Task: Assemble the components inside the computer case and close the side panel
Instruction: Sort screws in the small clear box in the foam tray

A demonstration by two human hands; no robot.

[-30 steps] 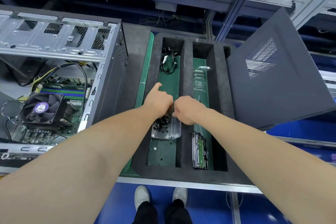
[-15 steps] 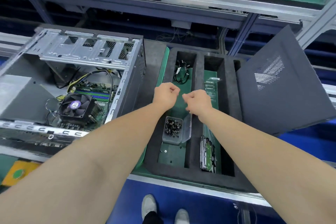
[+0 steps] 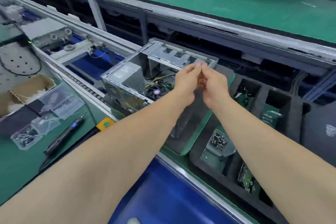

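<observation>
The open computer case [image 3: 123, 78] lies on its side on the conveyor, with its CPU fan [image 3: 156, 91] and cables showing. My left hand [image 3: 185, 82] and right hand [image 3: 214, 87] meet in the air over the case's right end. Their fingers are curled and the fingertips pinch together. What they pinch is small and blurred; it looks like screws from the clear screw box [image 3: 218, 141] in the black foam tray [image 3: 298, 107]. The dark side panel [image 3: 320, 132] leans at the tray's right edge.
A hard drive [image 3: 246, 178] stands in a tray slot near me. On the green bench at left lie an electric screwdriver [image 3: 63, 136], a second screw box [image 3: 25, 138], plastic bags and a cardboard box [image 3: 27, 85].
Both hands have risen from the screw box and swung left over the case, fingertips now together. My view has turned left, bringing the bench into sight.
</observation>
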